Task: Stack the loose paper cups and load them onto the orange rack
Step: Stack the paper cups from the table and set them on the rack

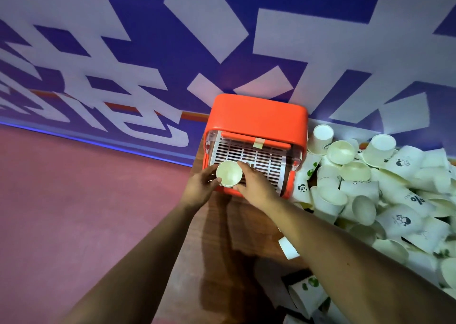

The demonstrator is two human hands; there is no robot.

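An orange rack (256,116) with a white slatted tray (261,158) stands at the far end of a wooden table. A stack of paper cups (229,173), mouth up, stands at the tray's front left corner. My left hand (200,188) grips the stack from the left. My right hand (256,188) holds it from the right, fingers on its rim. A big heap of loose white paper cups (380,190), some printed with cartoon figures, lies to the right of the rack.
The wooden table (237,227) runs toward me between my arms. Loose cups (306,296) lie near its front right. A reddish floor (74,212) is at the left. A blue and white patterned wall (148,52) rises behind the rack.
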